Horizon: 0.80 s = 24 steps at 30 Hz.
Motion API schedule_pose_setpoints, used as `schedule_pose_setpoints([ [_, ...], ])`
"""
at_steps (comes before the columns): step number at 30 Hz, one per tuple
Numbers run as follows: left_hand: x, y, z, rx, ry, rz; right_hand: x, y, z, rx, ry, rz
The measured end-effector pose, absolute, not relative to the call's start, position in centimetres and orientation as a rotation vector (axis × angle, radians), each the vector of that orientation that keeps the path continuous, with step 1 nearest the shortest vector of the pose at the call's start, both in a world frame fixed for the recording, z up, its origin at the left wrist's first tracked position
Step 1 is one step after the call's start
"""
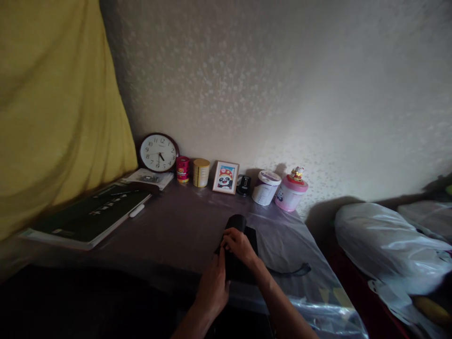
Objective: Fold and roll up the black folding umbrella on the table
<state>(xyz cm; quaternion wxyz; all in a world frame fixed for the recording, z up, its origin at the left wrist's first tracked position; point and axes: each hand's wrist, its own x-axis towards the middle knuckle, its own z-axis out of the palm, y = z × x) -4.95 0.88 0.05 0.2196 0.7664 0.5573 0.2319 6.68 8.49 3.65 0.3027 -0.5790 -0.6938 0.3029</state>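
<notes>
A black item [236, 221] with a rounded top is held at the near part of the table; its exact kind is too dark to make out. My left hand [214, 278] holds its left side, thumb pointing up along it. My right hand [239, 244] lies across its front, with curled fingers pressed on it close to the left fingertips. A flat black part shows to the right of my right hand. Beyond my right forearm, a dark strap [294, 270] lies on the table; whether it joins the black item is hidden.
The table [169, 221] has a shiny plastic cover. Along the wall stand a clock [158, 152], a red can [182, 170], a yellow tin [201, 173], a framed panda picture [226, 178], a white tub [266, 188] and a pink tub [290, 195]. A large green book [95, 212] lies left.
</notes>
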Motion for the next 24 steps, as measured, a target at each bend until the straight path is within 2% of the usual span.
schedule_pose_setpoints([
  [4,-4.7,1.0,-0.5,2.129,1.576,0.544,7.3,7.0,2.9,-1.290,-2.049,0.348],
  [6,-4.7,1.1,-0.5,2.135,1.597,0.472,7.9,7.1,2.2,-1.226,-2.143,0.228],
  [16,-4.5,1.1,0.3,2.138,1.635,0.346,10.1,14.8,0.1,-1.416,-2.152,0.091],
  [21,-4.6,1.0,0.4,2.152,1.626,0.341,10.8,15.4,-1.1,-1.724,-1.713,-0.062],
  [24,-4.4,0.5,0.4,2.189,1.614,0.408,10.2,14.1,-2.2,-1.789,-1.511,0.037],
])
